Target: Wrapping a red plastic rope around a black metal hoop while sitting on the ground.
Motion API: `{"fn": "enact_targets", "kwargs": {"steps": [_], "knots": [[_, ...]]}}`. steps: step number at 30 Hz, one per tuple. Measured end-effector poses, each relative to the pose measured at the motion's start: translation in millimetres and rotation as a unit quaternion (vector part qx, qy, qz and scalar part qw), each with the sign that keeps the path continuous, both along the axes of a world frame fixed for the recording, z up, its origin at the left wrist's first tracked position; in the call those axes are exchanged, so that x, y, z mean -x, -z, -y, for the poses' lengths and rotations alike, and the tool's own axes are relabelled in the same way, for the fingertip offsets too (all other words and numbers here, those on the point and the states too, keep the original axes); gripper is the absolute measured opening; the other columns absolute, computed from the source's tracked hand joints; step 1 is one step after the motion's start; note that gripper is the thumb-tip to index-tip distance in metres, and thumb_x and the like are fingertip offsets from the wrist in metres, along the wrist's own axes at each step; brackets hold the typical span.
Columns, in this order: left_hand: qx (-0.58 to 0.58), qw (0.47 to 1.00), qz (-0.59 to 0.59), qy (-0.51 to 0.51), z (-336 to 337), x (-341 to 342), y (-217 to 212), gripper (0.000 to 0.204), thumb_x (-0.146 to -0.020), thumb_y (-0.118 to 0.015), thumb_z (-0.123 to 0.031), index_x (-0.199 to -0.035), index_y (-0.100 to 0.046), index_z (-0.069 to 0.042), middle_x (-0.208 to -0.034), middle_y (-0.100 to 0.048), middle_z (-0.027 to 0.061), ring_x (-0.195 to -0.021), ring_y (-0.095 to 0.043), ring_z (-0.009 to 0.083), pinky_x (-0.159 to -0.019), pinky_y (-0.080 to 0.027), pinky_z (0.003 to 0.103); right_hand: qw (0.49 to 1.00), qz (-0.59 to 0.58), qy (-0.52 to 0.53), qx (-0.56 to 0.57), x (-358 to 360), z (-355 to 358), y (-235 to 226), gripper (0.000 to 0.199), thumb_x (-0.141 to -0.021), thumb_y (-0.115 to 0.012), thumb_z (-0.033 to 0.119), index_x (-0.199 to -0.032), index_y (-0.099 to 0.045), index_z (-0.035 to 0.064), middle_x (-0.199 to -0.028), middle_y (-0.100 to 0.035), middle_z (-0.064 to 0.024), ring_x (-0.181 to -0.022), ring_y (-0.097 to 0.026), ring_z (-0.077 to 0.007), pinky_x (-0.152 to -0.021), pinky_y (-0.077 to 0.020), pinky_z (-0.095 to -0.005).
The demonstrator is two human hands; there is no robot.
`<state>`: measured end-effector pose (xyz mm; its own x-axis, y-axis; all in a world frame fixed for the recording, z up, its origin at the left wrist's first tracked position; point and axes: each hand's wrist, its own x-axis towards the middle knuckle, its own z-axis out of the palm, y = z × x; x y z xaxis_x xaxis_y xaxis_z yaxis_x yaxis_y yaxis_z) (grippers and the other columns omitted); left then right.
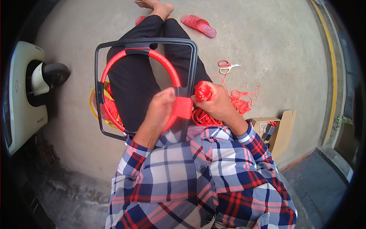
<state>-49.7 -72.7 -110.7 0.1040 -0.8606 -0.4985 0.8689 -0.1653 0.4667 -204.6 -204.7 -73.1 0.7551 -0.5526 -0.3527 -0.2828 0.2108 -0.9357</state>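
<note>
A black square frame point(194, 63) with rounded corners lies across my lap. Inside it sits a ring point(167, 65), mostly wrapped in red cord, with short black stretches showing. My left hand point(160, 108) is closed around the ring's right side, its fingers partly hidden. A flat band of side-by-side red cord point(183, 108) spans from the ring to the frame's right bar, beside that hand. My right hand point(217, 102) grips a thick bundle of red cord point(203, 91) just right of the frame. Loose loops of red cord point(206, 117) hang below it.
Scissors point(225, 68) with red and white handles lie on the concrete floor beyond tangled red cord point(241, 102). An opened cardboard box point(285, 131) stands at right. A yellow-rimmed bag point(92, 103) holding red cord is left of my legs. A red slipper point(199, 25) lies ahead; a white vehicle point(28, 87) stands left.
</note>
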Motion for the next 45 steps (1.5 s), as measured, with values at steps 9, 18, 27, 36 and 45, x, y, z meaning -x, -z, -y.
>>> {"fn": "enact_targets", "kwargs": {"steps": [9, 18, 27, 36, 45], "knots": [[-0.025, 0.996, 0.081, 0.003, -2.8, -1.8, -9.5, 0.01, -0.092, -0.056, -0.008, -0.084, -0.057, -0.003, -0.081, -0.06, 0.0026, -0.077, -0.059, 0.0109, -0.076, -0.048, 0.026, 0.999, 0.042, -0.005, -0.031, 9.0, 17.6, 19.3, 0.013, -0.085, -0.069, 0.01, -0.085, -0.058, 0.003, -0.074, -0.065, -0.0043, -0.066, -0.061, -0.0113, -0.063, -0.0496, -0.0252], [-0.007, 0.999, 0.052, 0.009, 3.2, -9.3, -0.2, 0.009, -0.092, -0.055, -0.007, -0.084, -0.057, -0.003, -0.081, -0.061, 0.0036, -0.076, -0.06, 0.0114, -0.076, -0.048, 0.026, 0.902, 0.086, 0.369, -0.205, 180.3, 141.9, 117.8, 0.031, -0.091, -0.065, 0.017, -0.115, -0.052, 0.0034, -0.072, -0.06, -0.0047, -0.068, -0.064, -0.0171, -0.063, -0.0563, -0.0335], [-0.008, 0.998, 0.051, -0.033, 12.6, -6.2, -9.1, 0.024, -0.093, -0.05, -0.014, -0.109, -0.055, 0.003, -0.103, -0.061, 0.012, -0.094, -0.061, 0.0174, -0.085, -0.05, 0.031, 0.959, 0.067, 0.275, -0.017, 64.3, 101.3, 65.3, 0.037, -0.085, -0.061, 0.01, -0.119, -0.049, 0.0037, -0.093, -0.058, -0.0052, -0.086, -0.063, -0.0191, -0.072, -0.0552, -0.0346], [0.021, 0.948, 0.286, -0.142, 17.2, 5.4, -8.0, 0.051, -0.082, -0.045, 0.003, -0.133, -0.039, 0.003, -0.121, -0.054, 0.0134, -0.115, -0.054, 0.0202, -0.099, -0.042, 0.032, 0.791, 0.134, -0.06, 0.594, -55.1, 29.3, -3.8, 0.053, -0.063, -0.083, 0.019, -0.108, -0.057, 0.0113, -0.114, -0.06, -0.0101, -0.102, -0.058, -0.0302, -0.083, -0.0474, -0.0373], [-0.073, 0.99, 0.098, -0.063, 22.5, 2.0, -6.6, 0.052, -0.075, -0.048, 0.019, -0.125, -0.051, 0.004, -0.108, -0.064, 0.0134, -0.093, -0.068, 0.0228, -0.08, -0.059, 0.035, 0.861, 0.049, -0.109, 0.495, -10.8, 20.0, 51.0, 0.033, -0.062, -0.082, 0.023, -0.086, -0.065, 0.0081, -0.11, -0.058, -0.0135, -0.102, -0.053, -0.0322, -0.085, -0.0452, -0.0413]]}}
